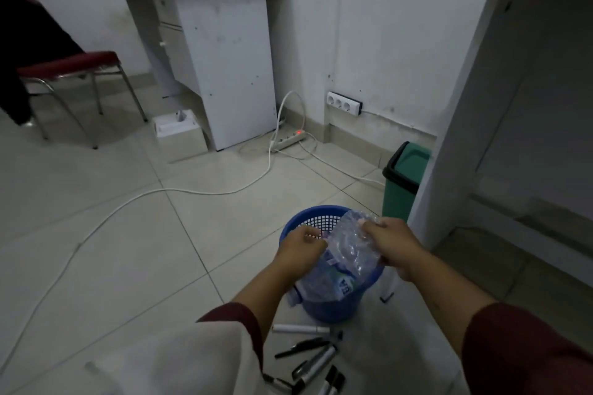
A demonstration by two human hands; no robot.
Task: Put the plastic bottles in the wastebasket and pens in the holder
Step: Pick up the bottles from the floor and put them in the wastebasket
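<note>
A crumpled clear plastic bottle (348, 250) with a blue label hangs over the blue mesh wastebasket (308, 218) on the floor. My left hand (300, 248) grips the bottle's left side and my right hand (393, 242) grips its upper end, both closed on it. Part of the bottle sits below the basket's rim. Several pens and markers (316, 359) lie scattered on the tiles just in front of the basket, one white marker (300, 328) nearest to it. No pen holder is in view.
A green lidded bin (402, 183) stands beside a white desk panel (449, 138) on the right. A power strip (288, 139) and white cables (192, 191) cross the floor. A red chair (70, 67) stands at the left, a white cabinet (227, 74) behind.
</note>
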